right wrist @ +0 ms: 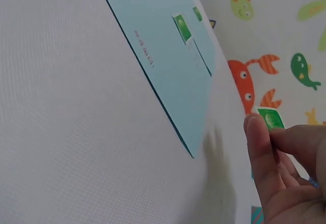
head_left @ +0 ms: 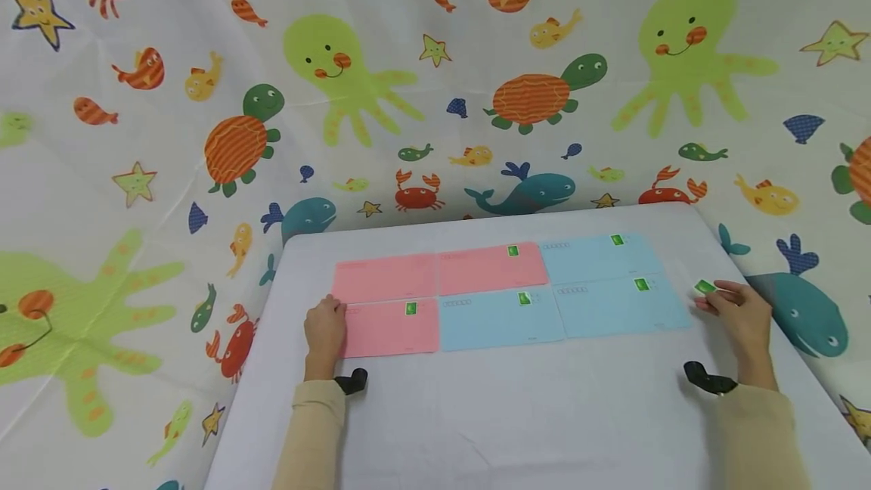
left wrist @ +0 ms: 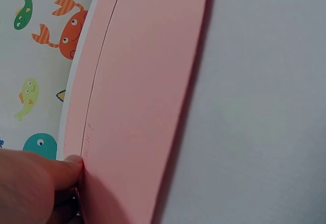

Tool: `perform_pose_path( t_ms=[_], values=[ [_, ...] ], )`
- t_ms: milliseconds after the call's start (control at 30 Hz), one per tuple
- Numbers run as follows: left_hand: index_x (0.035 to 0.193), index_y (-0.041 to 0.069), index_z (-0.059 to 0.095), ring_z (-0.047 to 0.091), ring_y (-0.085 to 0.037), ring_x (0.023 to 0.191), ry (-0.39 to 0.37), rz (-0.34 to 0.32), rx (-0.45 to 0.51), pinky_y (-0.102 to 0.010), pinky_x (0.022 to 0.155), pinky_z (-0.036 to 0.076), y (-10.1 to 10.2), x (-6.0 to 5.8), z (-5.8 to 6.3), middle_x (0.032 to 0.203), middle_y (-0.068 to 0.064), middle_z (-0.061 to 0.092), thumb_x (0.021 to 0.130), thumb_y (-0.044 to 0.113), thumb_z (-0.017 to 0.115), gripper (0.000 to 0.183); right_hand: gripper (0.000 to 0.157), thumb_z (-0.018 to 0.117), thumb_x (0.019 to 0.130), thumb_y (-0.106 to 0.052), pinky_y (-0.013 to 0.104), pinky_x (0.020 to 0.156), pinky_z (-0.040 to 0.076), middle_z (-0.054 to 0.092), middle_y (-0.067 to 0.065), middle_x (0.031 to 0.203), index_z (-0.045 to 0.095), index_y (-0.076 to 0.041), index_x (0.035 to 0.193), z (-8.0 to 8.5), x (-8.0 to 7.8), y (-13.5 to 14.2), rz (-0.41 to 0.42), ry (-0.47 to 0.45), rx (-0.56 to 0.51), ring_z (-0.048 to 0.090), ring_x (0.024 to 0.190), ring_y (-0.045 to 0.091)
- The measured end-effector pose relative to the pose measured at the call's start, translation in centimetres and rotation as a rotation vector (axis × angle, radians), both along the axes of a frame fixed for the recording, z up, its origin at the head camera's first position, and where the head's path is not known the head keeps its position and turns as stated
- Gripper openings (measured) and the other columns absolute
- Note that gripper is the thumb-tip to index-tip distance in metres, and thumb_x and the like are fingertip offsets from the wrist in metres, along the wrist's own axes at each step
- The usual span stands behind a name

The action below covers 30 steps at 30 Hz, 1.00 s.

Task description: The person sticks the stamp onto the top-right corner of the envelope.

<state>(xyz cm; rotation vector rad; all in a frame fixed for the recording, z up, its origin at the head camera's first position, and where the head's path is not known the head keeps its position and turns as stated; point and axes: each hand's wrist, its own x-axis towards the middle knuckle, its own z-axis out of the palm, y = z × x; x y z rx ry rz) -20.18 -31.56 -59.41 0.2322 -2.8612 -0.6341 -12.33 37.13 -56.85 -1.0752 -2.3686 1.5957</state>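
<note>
Two rows of pink and blue envelopes lie side by side on the white table. My left hand [head_left: 325, 327] is at the left edge of the lower-left pink envelope [head_left: 391, 335], pinching its upper corner beside the seam with the upper-left pink envelope [head_left: 385, 278]. That upper one shows no stamp; the others each bear a green stamp near the upper right corner. Right of the blue envelopes, my right hand [head_left: 742, 320] holds a loose green stamp [right wrist: 271, 118] between thumb and finger, raised above the table. Some left fingers are hidden in the left wrist view.
An upper pink envelope [head_left: 493, 269] adjoins an upper blue envelope [head_left: 592, 259]. Below them lie two more blue envelopes, a middle one [head_left: 497, 327] and a right one [head_left: 612, 312]. A sea-animal patterned cloth [head_left: 435, 82] hangs behind and beside the white table [head_left: 503, 414].
</note>
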Motion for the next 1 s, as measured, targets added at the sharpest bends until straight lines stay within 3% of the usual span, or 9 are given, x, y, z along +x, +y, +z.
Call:
perform_pose_path(
  t_ms=[267, 533, 733, 933, 1000],
  values=[
    [0.118, -0.012, 0.067, 0.063, -0.05, 0.114, -0.049, -0.007, -0.001, -0.058, 0.094, 0.053, -0.1, 0.1, 0.5, 0.127, -0.033, 0.063, 0.1, 0.011, 0.057, 0.03, 0.06, 0.056, 0.102, -0.031, 0.008, 0.07, 0.054, 0.054, -0.019, 0.088, 0.038, -0.003, 0.152, 0.2, -0.7, -1.0, 0.054, 0.04, -0.025, 0.067, 0.068, -0.009],
    [0.12, -0.011, 0.066, 0.059, -0.05, 0.122, -0.067, -0.004, 0.008, -0.057, 0.1, 0.05, 0.1, 0.0, 0.4, 0.133, -0.033, 0.058, 0.1, 0.011, 0.058, 0.032, 0.04, 0.057, 0.101, -0.03, 0.011, 0.072, 0.056, 0.057, -0.018, 0.091, 0.049, -0.015, 0.138, 0.3, -0.5, -1.5, 0.098, 0.091, -0.063, 0.071, 0.073, -0.005],
    [0.121, -0.012, 0.066, 0.06, -0.051, 0.12, -0.069, 0.003, 0.007, -0.058, 0.099, 0.051, 0.0, 0.0, 0.4, 0.132, -0.033, 0.059, 0.1, 0.011, 0.057, 0.032, 0.013, 0.056, 0.102, -0.035, 0.009, 0.071, 0.055, 0.06, -0.02, 0.087, 0.054, -0.029, 0.113, 0.6, -0.8, -2.2, 0.079, 0.109, -0.072, 0.07, 0.072, -0.005],
    [0.121, -0.011, 0.066, 0.059, -0.051, 0.12, -0.07, 0.004, 0.013, -0.059, 0.1, 0.05, 0.1, 0.0, 0.7, 0.133, -0.032, 0.059, 0.099, 0.011, 0.058, 0.032, 0.03, 0.053, 0.102, -0.042, 0.008, 0.069, 0.054, 0.057, -0.018, 0.091, 0.056, -0.02, 0.121, 0.9, -1.2, -3.1, 0.073, 0.095, -0.052, 0.066, 0.075, -0.005],
    [0.12, -0.011, 0.066, 0.06, -0.051, 0.118, -0.071, 0.002, 0.011, -0.059, 0.099, 0.05, 0.1, 0.0, 0.7, 0.131, -0.032, 0.061, 0.099, 0.011, 0.058, 0.031, 0.029, 0.054, 0.101, -0.041, 0.008, 0.069, 0.053, 0.056, -0.017, 0.093, 0.057, -0.02, 0.12, 0.9, -1.4, -3.5, 0.062, 0.097, -0.043, 0.064, 0.077, -0.003]
  ],
)
